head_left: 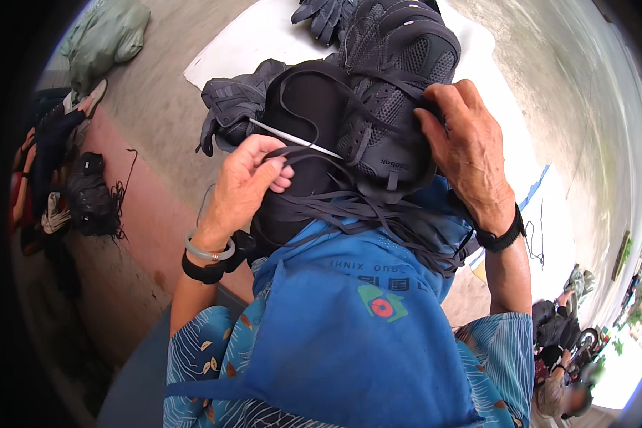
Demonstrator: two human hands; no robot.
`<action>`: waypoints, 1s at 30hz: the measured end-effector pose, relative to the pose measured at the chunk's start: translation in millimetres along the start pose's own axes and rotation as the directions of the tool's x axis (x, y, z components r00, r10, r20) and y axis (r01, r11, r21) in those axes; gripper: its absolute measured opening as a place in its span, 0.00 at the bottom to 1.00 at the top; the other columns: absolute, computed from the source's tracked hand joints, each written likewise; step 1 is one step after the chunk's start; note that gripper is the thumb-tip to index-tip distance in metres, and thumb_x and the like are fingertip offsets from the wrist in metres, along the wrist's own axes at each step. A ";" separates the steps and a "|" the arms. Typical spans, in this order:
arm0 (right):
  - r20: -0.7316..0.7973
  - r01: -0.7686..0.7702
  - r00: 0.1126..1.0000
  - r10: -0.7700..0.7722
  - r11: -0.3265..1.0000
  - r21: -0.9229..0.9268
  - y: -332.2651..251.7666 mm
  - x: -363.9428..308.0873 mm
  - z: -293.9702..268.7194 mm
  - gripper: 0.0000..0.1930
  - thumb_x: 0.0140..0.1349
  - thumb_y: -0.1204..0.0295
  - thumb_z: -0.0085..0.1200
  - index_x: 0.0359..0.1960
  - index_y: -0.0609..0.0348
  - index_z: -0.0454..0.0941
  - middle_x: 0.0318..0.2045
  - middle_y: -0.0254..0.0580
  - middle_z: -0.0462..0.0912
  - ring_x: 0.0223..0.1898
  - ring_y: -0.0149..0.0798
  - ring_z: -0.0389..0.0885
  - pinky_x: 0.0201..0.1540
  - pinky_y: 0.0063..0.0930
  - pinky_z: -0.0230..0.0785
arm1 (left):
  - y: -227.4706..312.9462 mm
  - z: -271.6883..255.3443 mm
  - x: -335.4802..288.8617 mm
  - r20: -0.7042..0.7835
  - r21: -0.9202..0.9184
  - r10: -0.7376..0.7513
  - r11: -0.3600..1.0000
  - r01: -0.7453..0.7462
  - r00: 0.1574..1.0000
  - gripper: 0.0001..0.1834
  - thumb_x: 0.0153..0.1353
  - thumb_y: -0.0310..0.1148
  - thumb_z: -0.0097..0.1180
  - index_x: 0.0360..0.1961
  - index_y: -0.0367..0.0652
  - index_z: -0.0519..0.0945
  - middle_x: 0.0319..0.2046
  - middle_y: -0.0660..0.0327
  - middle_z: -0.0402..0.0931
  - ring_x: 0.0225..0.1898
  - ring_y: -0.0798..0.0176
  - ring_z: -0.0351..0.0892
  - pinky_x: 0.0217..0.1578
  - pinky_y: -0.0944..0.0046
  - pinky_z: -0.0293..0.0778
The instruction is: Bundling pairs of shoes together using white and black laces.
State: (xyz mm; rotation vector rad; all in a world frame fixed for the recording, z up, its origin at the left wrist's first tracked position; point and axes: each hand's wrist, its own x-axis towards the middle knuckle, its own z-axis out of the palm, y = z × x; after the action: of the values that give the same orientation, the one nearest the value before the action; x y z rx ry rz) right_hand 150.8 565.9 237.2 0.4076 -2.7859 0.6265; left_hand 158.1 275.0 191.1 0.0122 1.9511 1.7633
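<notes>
A dark grey mesh shoe upper (389,153) lies over my lap, with black shoelaces threaded through its eyelets. My left hand (253,175) pinches a loop of black shoelace (303,151) between thumb and fingers. Right by those fingertips, a thin pale rod (285,135) slants across a black rounded pad (303,100); whether the hand also grips the rod is unclear. At the upper's right edge my right hand (467,132) is closed, thumb and forefinger on a lace that runs into them. A bundle of loose laces (342,207) hangs over my blue apron (349,335).
More dark shoe uppers (239,100) lie around the pad and on a white sheet (228,53). To the left are a green sack (110,36), a dark bundle with laces (89,196) and a seated person (39,157). Another person (560,392) is at lower right.
</notes>
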 end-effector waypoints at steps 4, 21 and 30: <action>0.035 -0.011 0.999 0.009 0.998 0.057 6.3 1.8 0.5 0.09 0.55 0.76 0.57 0.38 0.58 0.73 0.31 0.46 0.72 0.32 0.51 0.77 0.34 0.39 0.70 | -13.4 -12.6 -2.6 -0.142 0.108 -0.001 0.994 0.016 0.990 0.13 0.62 0.26 0.51 0.48 0.36 0.71 0.40 0.59 0.74 0.34 0.71 0.75 0.35 0.71 0.73; 0.139 -0.366 0.928 0.346 0.918 0.153 43.9 -60.1 -36.2 0.07 0.55 0.78 0.59 0.36 0.62 0.79 0.27 0.39 0.75 0.27 0.31 0.74 0.32 0.24 0.68 | 15.2 20.2 15.4 0.245 0.665 0.644 0.432 -0.609 0.725 0.07 0.51 0.19 0.58 0.31 0.39 0.75 0.31 0.60 0.72 0.32 0.62 0.72 0.32 0.65 0.69; -0.006 -0.054 0.998 0.055 0.994 0.096 -1.8 -20.1 2.0 0.19 0.49 0.74 0.63 0.43 0.60 0.73 0.37 0.48 0.72 0.40 0.49 0.75 0.40 0.37 0.72 | 39.7 45.9 24.9 -0.007 0.107 0.228 0.968 -0.226 0.974 0.11 0.67 0.33 0.48 0.45 0.38 0.67 0.22 0.73 0.61 0.20 0.79 0.56 0.22 0.75 0.57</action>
State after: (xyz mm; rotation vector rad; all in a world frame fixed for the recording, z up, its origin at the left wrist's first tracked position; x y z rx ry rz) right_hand 169.7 567.7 230.0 0.3484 -2.7745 0.7752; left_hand 140.6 332.2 217.9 0.2663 2.1268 1.8032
